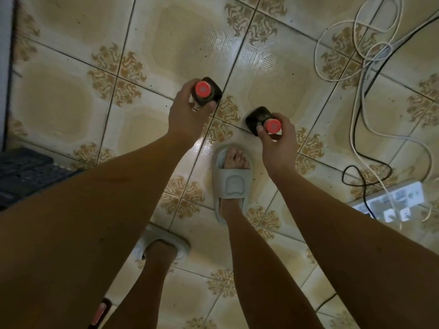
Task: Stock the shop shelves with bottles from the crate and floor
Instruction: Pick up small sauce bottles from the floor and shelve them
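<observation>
Currently, head view: left hand (187,112) wrapped around neck of dark bottle (209,91) with red cap; right hand (278,141) likewise closed on second dark bottle (257,117). Both bottles upright over tiled floor (71,103); lifted or resting, cannot tell. Dark crate (23,172) at left edge. No shelves visible. Step judged: pickup from floor. Next: rise, carry pair to shelves, mind cables (356,55) and power strip (392,203) at right.

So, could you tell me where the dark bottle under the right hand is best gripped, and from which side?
By the neck just under its red cap, from above. The bottle points cap-up toward the camera, its wider dark body lying below. The right hand already wraps fingers round that narrow top, as the left hand does its own bottle.
</observation>
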Action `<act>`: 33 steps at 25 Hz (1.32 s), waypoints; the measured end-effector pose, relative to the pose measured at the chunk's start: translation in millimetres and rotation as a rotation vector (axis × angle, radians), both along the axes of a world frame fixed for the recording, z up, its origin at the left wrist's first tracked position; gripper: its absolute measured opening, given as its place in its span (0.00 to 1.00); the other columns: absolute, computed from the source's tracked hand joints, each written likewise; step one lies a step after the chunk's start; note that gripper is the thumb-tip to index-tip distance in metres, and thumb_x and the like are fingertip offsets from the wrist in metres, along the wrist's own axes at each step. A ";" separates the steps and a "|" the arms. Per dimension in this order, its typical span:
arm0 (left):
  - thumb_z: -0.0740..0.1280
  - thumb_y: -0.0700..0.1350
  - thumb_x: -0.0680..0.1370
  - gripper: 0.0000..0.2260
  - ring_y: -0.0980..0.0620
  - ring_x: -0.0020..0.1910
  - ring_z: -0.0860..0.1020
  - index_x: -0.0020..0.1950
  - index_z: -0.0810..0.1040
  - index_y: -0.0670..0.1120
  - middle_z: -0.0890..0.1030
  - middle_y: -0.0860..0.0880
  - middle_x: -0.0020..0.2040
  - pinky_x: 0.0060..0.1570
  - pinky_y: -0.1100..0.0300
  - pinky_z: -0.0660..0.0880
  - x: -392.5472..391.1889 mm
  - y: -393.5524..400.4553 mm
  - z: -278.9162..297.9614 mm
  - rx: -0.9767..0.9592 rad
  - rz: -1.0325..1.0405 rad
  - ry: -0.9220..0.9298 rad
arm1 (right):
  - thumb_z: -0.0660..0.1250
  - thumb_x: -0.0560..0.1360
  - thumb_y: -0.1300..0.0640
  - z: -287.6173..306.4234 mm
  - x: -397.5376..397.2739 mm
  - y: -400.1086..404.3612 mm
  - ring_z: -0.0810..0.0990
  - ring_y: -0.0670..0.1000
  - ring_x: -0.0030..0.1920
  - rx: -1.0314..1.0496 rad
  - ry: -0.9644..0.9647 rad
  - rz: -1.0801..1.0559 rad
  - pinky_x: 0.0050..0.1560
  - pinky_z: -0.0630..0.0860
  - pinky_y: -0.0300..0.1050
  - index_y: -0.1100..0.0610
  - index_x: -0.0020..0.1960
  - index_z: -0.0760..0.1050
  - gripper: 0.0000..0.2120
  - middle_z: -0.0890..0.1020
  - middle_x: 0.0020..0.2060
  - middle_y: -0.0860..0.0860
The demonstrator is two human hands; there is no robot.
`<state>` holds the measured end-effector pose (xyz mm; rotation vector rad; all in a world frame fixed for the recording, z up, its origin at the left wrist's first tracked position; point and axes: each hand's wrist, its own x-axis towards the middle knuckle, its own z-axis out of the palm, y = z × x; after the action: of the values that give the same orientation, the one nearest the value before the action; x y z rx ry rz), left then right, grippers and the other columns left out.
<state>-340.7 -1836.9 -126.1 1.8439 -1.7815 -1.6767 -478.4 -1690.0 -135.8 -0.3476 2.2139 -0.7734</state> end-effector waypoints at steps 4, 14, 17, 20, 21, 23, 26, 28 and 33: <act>0.70 0.40 0.76 0.17 0.55 0.57 0.74 0.65 0.75 0.45 0.77 0.51 0.59 0.53 0.76 0.68 -7.7 -11.0 -7.1 -0.005 -0.014 0.066 | 0.70 0.77 0.52 -1.6 -1.5 3.5 0.75 0.47 0.57 -0.043 -0.047 -0.054 0.59 0.73 0.40 0.52 0.66 0.75 0.18 0.75 0.57 0.46; 0.66 0.48 0.79 0.05 0.59 0.46 0.72 0.49 0.72 0.50 0.74 0.54 0.46 0.52 0.60 0.71 16.3 -62.3 39.4 0.070 0.172 0.113 | 0.65 0.81 0.50 64.9 -54.5 -63.7 0.77 0.39 0.52 -0.121 -0.271 0.025 0.61 0.72 0.47 0.53 0.58 0.77 0.10 0.80 0.50 0.42; 0.65 0.51 0.80 0.05 0.53 0.51 0.74 0.52 0.72 0.52 0.79 0.47 0.55 0.49 0.56 0.72 34.2 -82.0 71.6 0.123 0.304 0.178 | 0.63 0.81 0.48 96.0 -48.1 -93.3 0.77 0.41 0.55 -0.165 -0.326 0.104 0.67 0.71 0.53 0.47 0.54 0.75 0.05 0.81 0.54 0.45; 0.64 0.53 0.80 0.08 0.50 0.52 0.74 0.56 0.72 0.51 0.78 0.46 0.56 0.45 0.58 0.71 54.1 -105.8 113.6 0.122 0.396 0.199 | 0.61 0.82 0.47 135.6 -32.1 -128.2 0.78 0.47 0.58 -0.195 -0.325 0.178 0.68 0.71 0.57 0.48 0.57 0.74 0.08 0.81 0.56 0.49; 0.63 0.53 0.81 0.09 0.50 0.54 0.75 0.58 0.73 0.51 0.78 0.46 0.57 0.47 0.59 0.72 60.1 -114.2 127.8 0.107 0.429 0.210 | 0.61 0.82 0.47 149.4 -27.0 -140.6 0.79 0.47 0.57 -0.209 -0.329 0.187 0.67 0.72 0.58 0.50 0.58 0.74 0.10 0.81 0.55 0.49; 0.62 0.53 0.81 0.13 0.52 0.55 0.78 0.62 0.73 0.49 0.79 0.46 0.59 0.47 0.61 0.75 74.4 -129.7 156.3 0.069 0.489 0.251 | 0.60 0.82 0.46 174.5 -15.2 -164.7 0.81 0.51 0.55 -0.268 -0.338 0.211 0.66 0.74 0.60 0.52 0.58 0.73 0.12 0.82 0.50 0.50; 0.60 0.52 0.82 0.13 0.57 0.47 0.81 0.62 0.72 0.45 0.80 0.46 0.54 0.42 0.65 0.78 109.7 -153.6 187.7 -0.002 0.585 0.330 | 0.58 0.82 0.44 207.8 11.4 -206.5 0.83 0.54 0.50 -0.333 -0.343 0.226 0.58 0.79 0.56 0.54 0.59 0.69 0.14 0.82 0.44 0.50; 0.59 0.51 0.83 0.10 0.57 0.42 0.80 0.55 0.72 0.45 0.79 0.46 0.47 0.41 0.64 0.78 131.4 -169.0 206.2 -0.039 0.635 0.391 | 0.54 0.83 0.44 227.5 33.0 -234.6 0.81 0.53 0.42 -0.353 -0.383 0.195 0.49 0.78 0.50 0.57 0.59 0.68 0.16 0.81 0.40 0.52; 0.54 0.56 0.84 0.17 0.53 0.28 0.73 0.42 0.69 0.45 0.75 0.49 0.31 0.34 0.59 0.71 193.9 -203.0 251.5 -0.076 0.787 0.555 | 0.58 0.80 0.38 283.7 121.1 -297.0 0.71 0.51 0.29 -0.400 -0.632 0.153 0.34 0.70 0.45 0.56 0.40 0.69 0.22 0.73 0.29 0.51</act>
<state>-146.8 -2040.0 125.4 1.5181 -0.7441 -1.5266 -357.3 -1987.0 147.9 -0.3944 1.4259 -1.0691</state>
